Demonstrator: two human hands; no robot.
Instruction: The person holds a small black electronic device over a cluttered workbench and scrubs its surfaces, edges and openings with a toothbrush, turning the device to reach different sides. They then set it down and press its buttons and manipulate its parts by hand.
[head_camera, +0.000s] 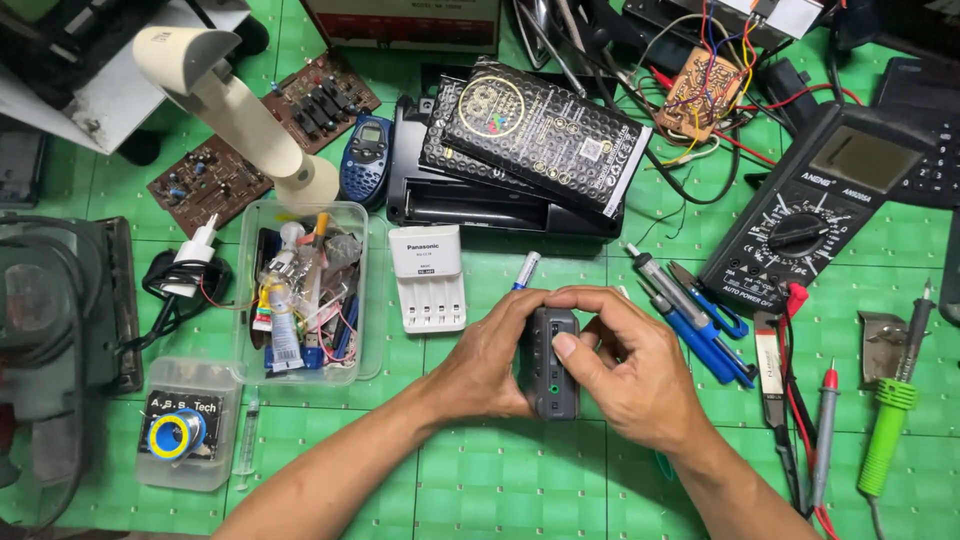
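Handset (552, 362) — small, dark grey, green trim at its base — sat upright at the middle of the green mat (500, 470), gripped from both sides. Left hand (490, 365) wrapped its left edge, fingers closed on it; right hand (625, 370) clamped the other side, thumb pressed on the face. Risk as I judged it: a slip under thumb pressure could knock it into the white battery charger (428, 278) or blue screwdrivers (690, 315) just beside — crowded bench, little margin.
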